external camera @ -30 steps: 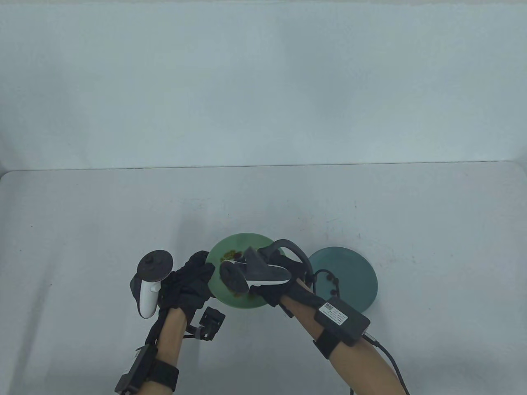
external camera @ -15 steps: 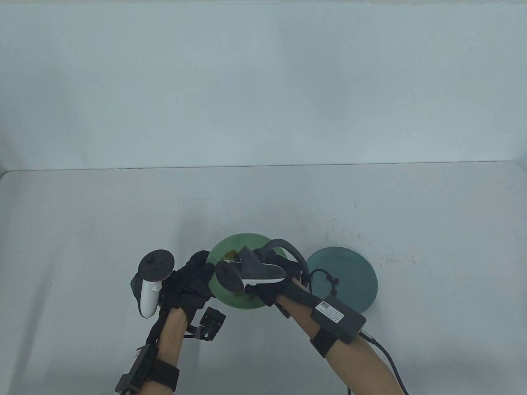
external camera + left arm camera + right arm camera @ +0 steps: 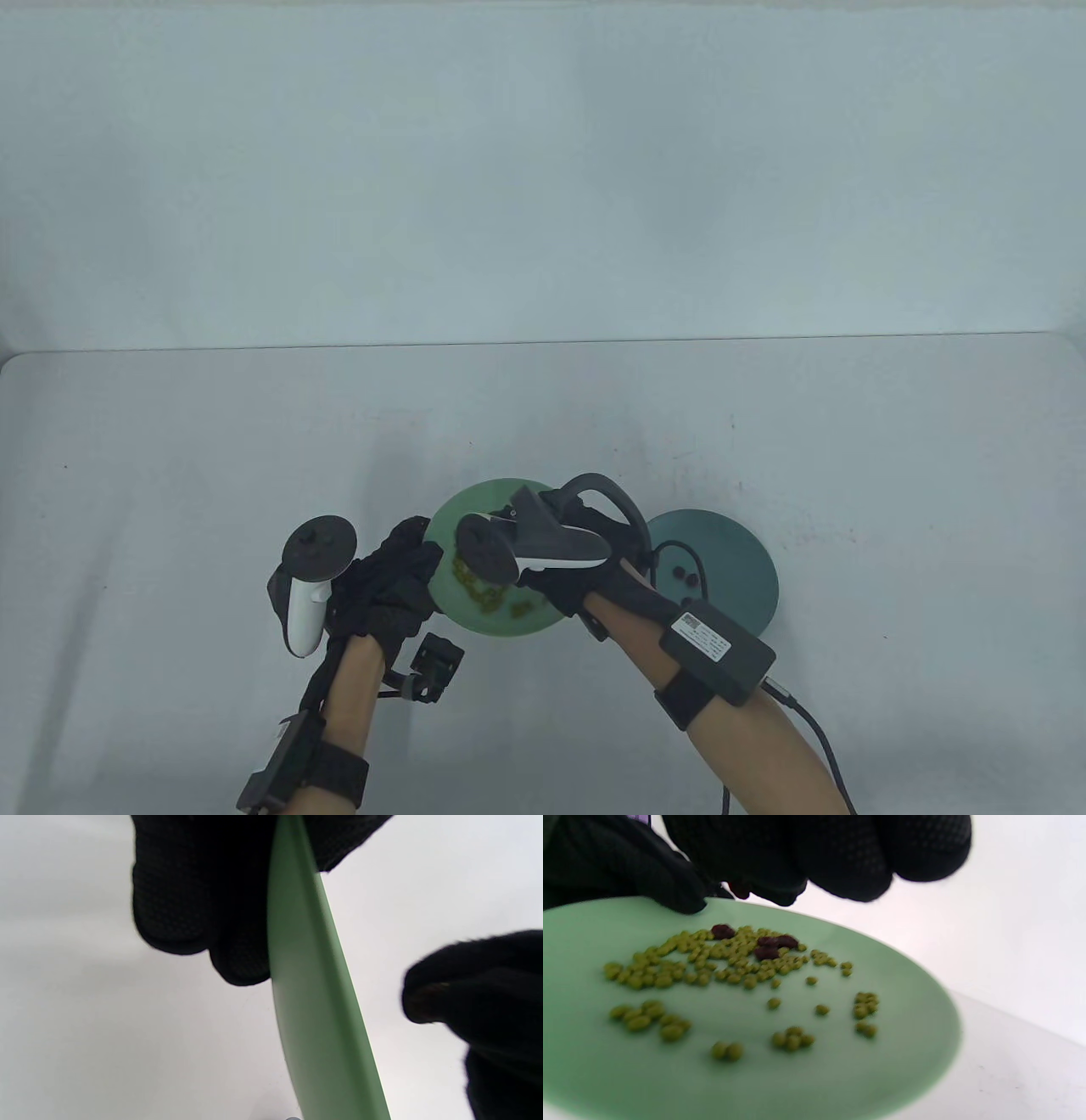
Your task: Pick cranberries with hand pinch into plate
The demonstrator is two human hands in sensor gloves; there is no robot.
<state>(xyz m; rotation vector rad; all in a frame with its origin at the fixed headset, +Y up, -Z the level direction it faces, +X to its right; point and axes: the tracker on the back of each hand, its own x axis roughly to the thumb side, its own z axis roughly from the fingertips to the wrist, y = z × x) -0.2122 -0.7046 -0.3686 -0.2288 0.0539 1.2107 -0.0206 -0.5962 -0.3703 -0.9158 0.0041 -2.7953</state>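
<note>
A light green plate holds many green beans and three dark red cranberries. My left hand grips the plate's left rim; in the left wrist view its fingers lie against the rim. My right hand hovers over the plate, its fingertips hidden under the tracker in the table view. In the right wrist view the right hand pinches a cranberry just above the plate's far side. A dark teal plate to the right holds a few cranberries.
The two plates sit close together near the table's front middle. A small black camera module hangs by my left wrist. A cable trails from the box on my right forearm. The table's far edge meets a pale wall.
My right hand has risen a little and shifted right and away over the light green plate, uncovering more beans. The left hand and both plates have not moved.
</note>
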